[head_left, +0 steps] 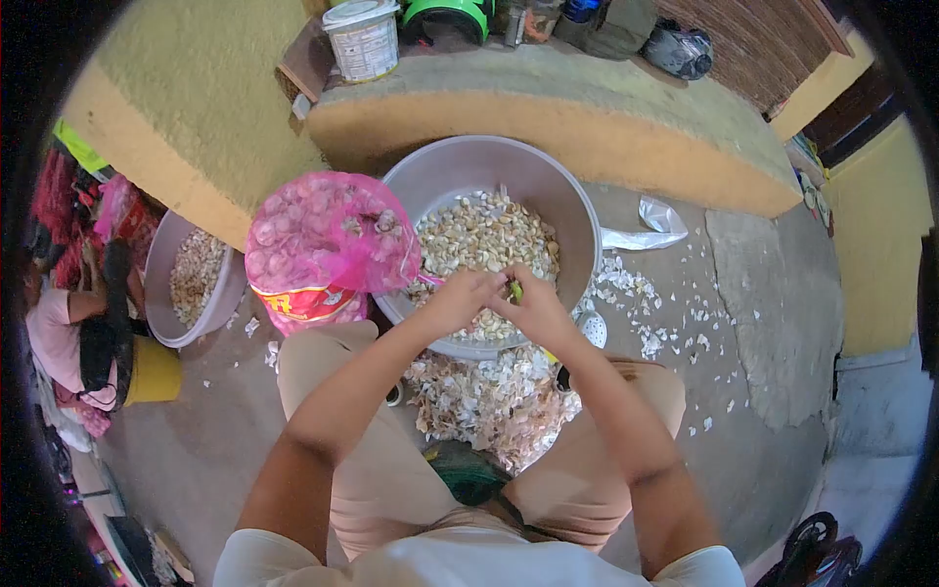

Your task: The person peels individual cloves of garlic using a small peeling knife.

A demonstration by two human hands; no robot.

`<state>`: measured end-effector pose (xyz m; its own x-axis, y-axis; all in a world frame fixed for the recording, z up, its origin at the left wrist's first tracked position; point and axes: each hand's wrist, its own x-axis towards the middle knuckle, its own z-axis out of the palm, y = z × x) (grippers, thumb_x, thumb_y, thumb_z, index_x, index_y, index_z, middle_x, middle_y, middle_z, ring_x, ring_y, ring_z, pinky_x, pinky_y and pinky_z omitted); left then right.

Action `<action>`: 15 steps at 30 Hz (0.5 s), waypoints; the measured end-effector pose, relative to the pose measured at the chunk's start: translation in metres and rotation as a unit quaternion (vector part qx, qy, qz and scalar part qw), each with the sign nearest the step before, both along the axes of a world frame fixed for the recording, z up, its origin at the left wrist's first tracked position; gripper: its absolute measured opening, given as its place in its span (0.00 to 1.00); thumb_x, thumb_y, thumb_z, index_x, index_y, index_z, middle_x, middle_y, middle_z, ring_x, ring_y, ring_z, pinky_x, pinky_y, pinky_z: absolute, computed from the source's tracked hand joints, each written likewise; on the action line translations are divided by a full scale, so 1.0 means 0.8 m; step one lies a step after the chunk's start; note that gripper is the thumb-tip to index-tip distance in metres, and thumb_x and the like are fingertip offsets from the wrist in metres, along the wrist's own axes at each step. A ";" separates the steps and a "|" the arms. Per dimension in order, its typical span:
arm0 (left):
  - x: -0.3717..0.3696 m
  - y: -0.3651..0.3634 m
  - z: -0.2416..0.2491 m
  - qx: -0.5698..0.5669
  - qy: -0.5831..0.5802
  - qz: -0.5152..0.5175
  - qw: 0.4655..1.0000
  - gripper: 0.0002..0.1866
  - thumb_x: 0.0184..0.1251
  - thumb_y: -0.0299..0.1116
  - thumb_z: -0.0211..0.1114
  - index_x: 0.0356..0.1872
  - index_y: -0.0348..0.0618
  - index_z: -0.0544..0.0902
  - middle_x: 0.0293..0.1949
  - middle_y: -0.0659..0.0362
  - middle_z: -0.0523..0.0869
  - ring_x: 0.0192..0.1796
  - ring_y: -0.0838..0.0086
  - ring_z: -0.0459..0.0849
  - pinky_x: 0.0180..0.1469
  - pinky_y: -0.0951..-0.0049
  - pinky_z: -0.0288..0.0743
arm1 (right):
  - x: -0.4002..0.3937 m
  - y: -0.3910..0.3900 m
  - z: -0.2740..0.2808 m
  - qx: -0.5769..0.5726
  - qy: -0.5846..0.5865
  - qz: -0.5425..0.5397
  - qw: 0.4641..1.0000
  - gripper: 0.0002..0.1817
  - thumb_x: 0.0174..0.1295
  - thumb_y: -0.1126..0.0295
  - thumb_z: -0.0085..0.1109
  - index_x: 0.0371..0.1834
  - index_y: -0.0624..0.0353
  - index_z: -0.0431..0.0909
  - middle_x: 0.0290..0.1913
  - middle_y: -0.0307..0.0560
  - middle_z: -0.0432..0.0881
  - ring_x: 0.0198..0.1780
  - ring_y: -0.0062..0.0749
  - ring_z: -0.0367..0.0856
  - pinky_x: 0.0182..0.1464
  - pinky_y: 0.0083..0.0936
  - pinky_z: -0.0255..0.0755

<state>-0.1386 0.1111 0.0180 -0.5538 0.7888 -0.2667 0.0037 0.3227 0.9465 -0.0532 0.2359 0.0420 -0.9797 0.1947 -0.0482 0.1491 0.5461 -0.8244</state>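
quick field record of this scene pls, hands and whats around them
left hand: meets the right hand over the big bowl, pinching something small
right hand: holds a small green-handled tool
big bowl: grey, holds garlic cloves
pink mesh sack: left of the bowl
peel pile: on the ground between the knees
second bowl: far left, beside another person

The left hand (460, 298) and right hand (533, 308) closed together over something too small to identify, only a green sliver (515, 290) showing between them. A pink mesh sack (328, 240) hid part of the large bowl's (548, 186) rim. The frame edge cropped a seated person (73, 333) at left.
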 end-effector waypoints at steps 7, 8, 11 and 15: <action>-0.043 0.007 0.012 0.025 0.097 0.034 0.994 0.23 0.65 0.48 0.43 0.38 0.39 0.78 0.18 0.60 0.75 0.24 0.75 0.73 0.32 0.69 0.69 | -0.045 0.003 -0.015 -0.244 -0.027 -0.064 0.967 0.16 0.54 0.65 0.56 0.42 0.60 0.67 0.24 0.42 0.73 0.18 0.25 0.69 0.21 0.20 0.63; -0.044 0.008 0.016 0.053 0.024 0.054 0.997 0.23 0.65 0.49 0.43 0.41 0.40 0.78 0.17 0.61 0.74 0.22 0.76 0.73 0.30 0.70 0.69 | -0.048 0.003 -0.011 -0.327 -0.030 -0.072 0.942 0.14 0.55 0.67 0.55 0.42 0.58 0.67 0.22 0.40 0.70 0.16 0.21 0.65 0.19 0.18 0.60; -0.056 0.013 0.001 0.096 -0.198 0.081 0.972 0.23 0.65 0.49 0.44 0.50 0.44 0.73 0.15 0.65 0.71 0.19 0.82 0.69 0.23 0.75 0.68 | -0.058 0.001 -0.002 -0.499 -0.022 -0.086 0.862 0.12 0.57 0.71 0.52 0.43 0.55 0.66 0.19 0.34 0.64 0.13 0.14 0.56 0.15 0.13 0.53; -0.058 0.017 0.016 0.164 -0.295 0.086 0.937 0.17 0.64 0.46 0.46 0.43 0.45 0.73 0.17 0.66 0.69 0.18 0.83 0.68 0.18 0.80 0.66 | -0.063 0.007 0.005 -0.507 -0.001 -0.073 0.859 0.13 0.57 0.72 0.51 0.47 0.54 0.67 0.17 0.32 0.63 0.13 0.14 0.56 0.16 0.13 0.54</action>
